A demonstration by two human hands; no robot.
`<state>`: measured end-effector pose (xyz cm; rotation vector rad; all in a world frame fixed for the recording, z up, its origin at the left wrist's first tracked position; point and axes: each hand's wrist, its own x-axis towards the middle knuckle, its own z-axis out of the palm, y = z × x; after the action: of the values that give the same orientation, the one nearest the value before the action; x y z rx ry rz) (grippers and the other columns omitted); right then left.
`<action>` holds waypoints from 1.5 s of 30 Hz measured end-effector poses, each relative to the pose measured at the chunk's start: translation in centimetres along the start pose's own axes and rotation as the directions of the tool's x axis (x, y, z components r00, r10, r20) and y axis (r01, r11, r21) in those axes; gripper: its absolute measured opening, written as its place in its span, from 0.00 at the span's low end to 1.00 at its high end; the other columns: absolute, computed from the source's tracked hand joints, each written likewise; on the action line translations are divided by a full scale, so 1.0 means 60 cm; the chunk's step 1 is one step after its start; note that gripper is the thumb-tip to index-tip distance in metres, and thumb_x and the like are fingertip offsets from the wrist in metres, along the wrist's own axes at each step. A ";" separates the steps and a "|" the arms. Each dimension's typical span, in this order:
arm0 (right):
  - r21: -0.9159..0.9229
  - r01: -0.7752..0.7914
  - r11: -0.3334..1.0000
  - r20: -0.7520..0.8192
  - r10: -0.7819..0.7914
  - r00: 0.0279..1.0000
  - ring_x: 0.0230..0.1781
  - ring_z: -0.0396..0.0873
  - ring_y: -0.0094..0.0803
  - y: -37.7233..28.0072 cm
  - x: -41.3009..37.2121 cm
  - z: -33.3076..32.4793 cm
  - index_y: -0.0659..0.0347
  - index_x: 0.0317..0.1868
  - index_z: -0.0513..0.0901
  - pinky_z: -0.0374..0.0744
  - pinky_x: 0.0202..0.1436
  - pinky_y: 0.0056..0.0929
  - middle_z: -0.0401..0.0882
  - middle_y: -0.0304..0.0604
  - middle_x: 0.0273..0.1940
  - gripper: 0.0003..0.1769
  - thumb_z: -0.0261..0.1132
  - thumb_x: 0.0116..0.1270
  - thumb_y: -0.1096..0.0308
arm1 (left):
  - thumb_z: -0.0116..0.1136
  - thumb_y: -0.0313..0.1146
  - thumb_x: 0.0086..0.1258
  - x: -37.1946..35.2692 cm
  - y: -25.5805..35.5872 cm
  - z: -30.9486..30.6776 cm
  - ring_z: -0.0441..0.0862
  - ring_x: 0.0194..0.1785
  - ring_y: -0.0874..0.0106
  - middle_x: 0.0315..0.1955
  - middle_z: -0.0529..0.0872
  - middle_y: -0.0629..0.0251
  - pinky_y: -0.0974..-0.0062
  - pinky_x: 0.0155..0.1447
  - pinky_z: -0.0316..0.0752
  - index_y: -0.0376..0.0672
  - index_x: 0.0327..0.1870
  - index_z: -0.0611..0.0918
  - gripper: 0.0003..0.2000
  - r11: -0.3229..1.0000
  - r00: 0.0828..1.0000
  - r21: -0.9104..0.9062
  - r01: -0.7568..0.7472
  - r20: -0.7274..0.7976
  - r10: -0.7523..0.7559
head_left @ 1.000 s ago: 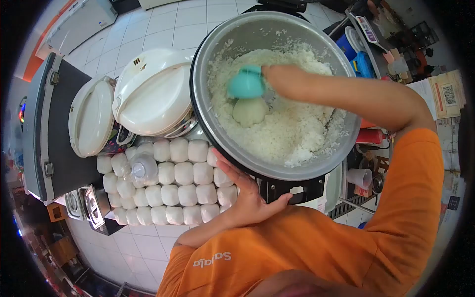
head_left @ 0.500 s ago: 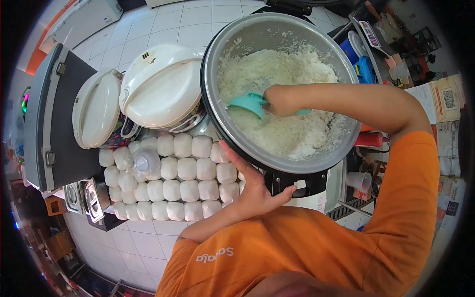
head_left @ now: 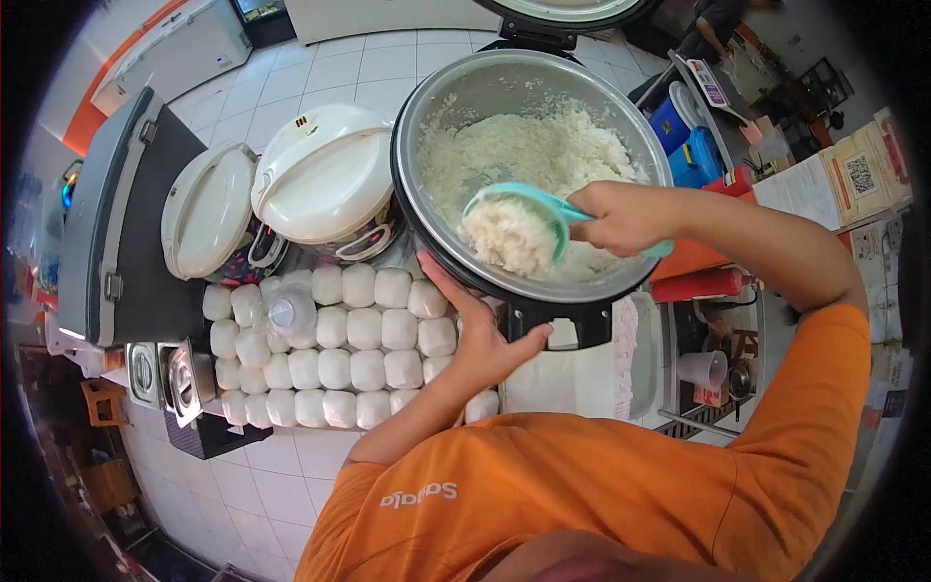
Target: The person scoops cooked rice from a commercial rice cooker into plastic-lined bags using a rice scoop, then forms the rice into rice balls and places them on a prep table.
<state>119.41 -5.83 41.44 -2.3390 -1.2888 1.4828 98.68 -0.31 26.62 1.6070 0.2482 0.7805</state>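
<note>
My right hand (head_left: 626, 218) is closed around the handle of a turquoise scoop (head_left: 531, 199). The scoop is heaped with cooked white rice (head_left: 509, 236) and is held above the near side of a large round rice cooker (head_left: 412, 184). More loose rice (head_left: 543, 145) lies in the cooker's metal pot, with grains stuck to the wall. My left hand (head_left: 482, 335) rests against the cooker's near left outside, fingers stretched out and thumb by the black side handle (head_left: 572, 325). Beside that hand are rows of white rounded bundles (head_left: 367, 328).
Two white-lidded food containers (head_left: 325, 179) and a dark grey cool box (head_left: 116, 233) stand to the left. A clear plastic cup (head_left: 291, 315) sits on the bundles. Steel lidded pans (head_left: 186, 373) are at lower left. Another person (head_left: 716, 34) stands at the far right.
The scoop has come up out of the rice and now carries a heaped portion, held nearer to me. My left hand stays against the cooker. The view has shifted slightly.
</note>
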 end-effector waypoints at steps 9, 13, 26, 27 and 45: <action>0.538 -0.019 0.843 0.251 -0.138 0.958 0.09 0.63 0.22 0.127 -0.197 0.111 0.60 0.23 0.68 0.63 0.11 0.23 0.62 0.33 0.15 0.15 0.53 0.69 0.66 | 0.81 0.49 0.34 -0.149 -0.042 0.001 0.35 0.76 0.55 0.72 0.31 0.43 0.61 0.75 0.38 0.36 0.69 0.25 0.75 0.984 1.000 0.176 0.020 -0.004 -0.020; 0.662 -0.128 0.739 0.321 -0.125 0.939 0.10 0.66 0.22 0.278 -0.185 0.268 0.62 0.27 0.72 0.64 0.12 0.24 0.64 0.34 0.16 0.13 0.53 0.69 0.65 | 0.78 0.46 0.41 -0.306 -0.074 0.067 0.45 0.75 0.52 0.71 0.43 0.40 0.60 0.74 0.46 0.32 0.71 0.35 0.66 0.930 0.971 0.302 0.209 0.050 -0.235; -0.183 0.012 0.983 -0.696 -0.138 0.705 0.32 0.76 0.45 0.407 -0.047 0.642 0.47 0.69 0.63 0.76 0.33 0.43 0.72 0.49 0.32 0.32 0.59 0.66 0.53 | 0.54 0.57 0.62 -0.444 -0.148 0.159 0.49 0.75 0.55 0.70 0.53 0.42 0.60 0.75 0.47 0.26 0.67 0.59 0.43 0.452 0.829 0.882 -0.137 0.351 -0.435; -0.186 0.012 0.983 -0.694 -0.140 0.706 0.32 0.76 0.45 0.409 -0.037 0.643 0.47 0.69 0.63 0.76 0.33 0.43 0.72 0.49 0.32 0.32 0.59 0.66 0.53 | 0.54 0.57 0.62 -0.443 -0.149 0.159 0.49 0.75 0.55 0.70 0.53 0.42 0.60 0.75 0.47 0.26 0.67 0.59 0.43 0.452 0.830 0.882 -0.134 0.349 -0.435; -0.297 0.007 0.955 -0.895 -0.281 0.346 0.57 0.67 0.48 0.487 -0.106 0.625 0.58 0.55 0.76 0.67 0.60 0.39 0.70 0.52 0.53 0.27 0.70 0.55 0.62 | 0.56 0.58 0.61 -0.479 -0.121 0.124 0.52 0.74 0.60 0.70 0.57 0.51 0.53 0.75 0.40 0.33 0.66 0.65 0.40 0.452 0.833 0.857 -0.246 0.426 -0.353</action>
<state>106.68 -41.77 12.34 -2.3806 -1.2268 -0.2580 83.72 -21.13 10.01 2.7732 0.3095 -0.0149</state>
